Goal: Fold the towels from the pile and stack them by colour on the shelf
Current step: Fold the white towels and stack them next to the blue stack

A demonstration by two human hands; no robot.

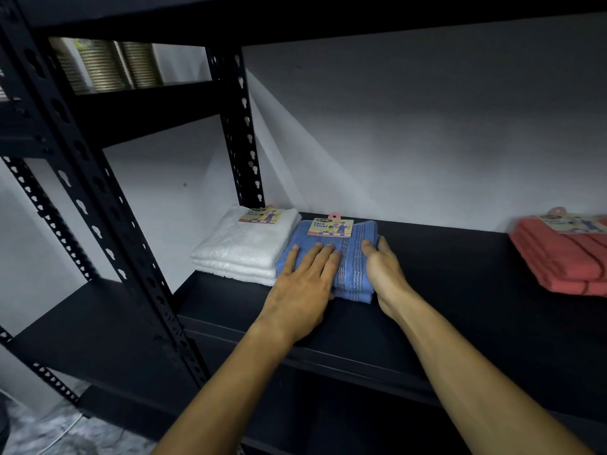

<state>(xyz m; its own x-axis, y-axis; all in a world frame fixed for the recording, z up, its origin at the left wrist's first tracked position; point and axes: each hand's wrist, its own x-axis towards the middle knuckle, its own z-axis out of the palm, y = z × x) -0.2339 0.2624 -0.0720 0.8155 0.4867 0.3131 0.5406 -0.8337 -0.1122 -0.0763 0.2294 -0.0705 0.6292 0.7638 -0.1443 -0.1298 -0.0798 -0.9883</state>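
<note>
- Nearest us, our two bare forearms reach up from the bottom edge toward the black shelf (pixel 460 290).
- Our left hand (pixel 303 284) lies flat on top of the blue towel stack (pixel 341 257), fingers straight and a little spread, palm down on its near left part.
- Our right hand (pixel 382 267) stands on edge against the right side of the same stack, fingers fairly straight and touching the folded edges; it curls round nothing.
- The blue towel stack sits on the shelf board, folded, with pale stripes running along it and a paper label (pixel 330 228) reading "Face Towel" at its far end, hung from a pink hook.
- Just left of it, touching or nearly so, lies the white towel stack (pixel 243 247), several folded layers high, with its own label on top.
- Well apart to the right, a red towel stack (pixel 565 261) lies on the same board, cut off by the frame edge.
- Farther back, the grey wall (pixel 410 126) closes the shelf, and a perforated black upright (pixel 241 133) rises behind the white towels.
</note>
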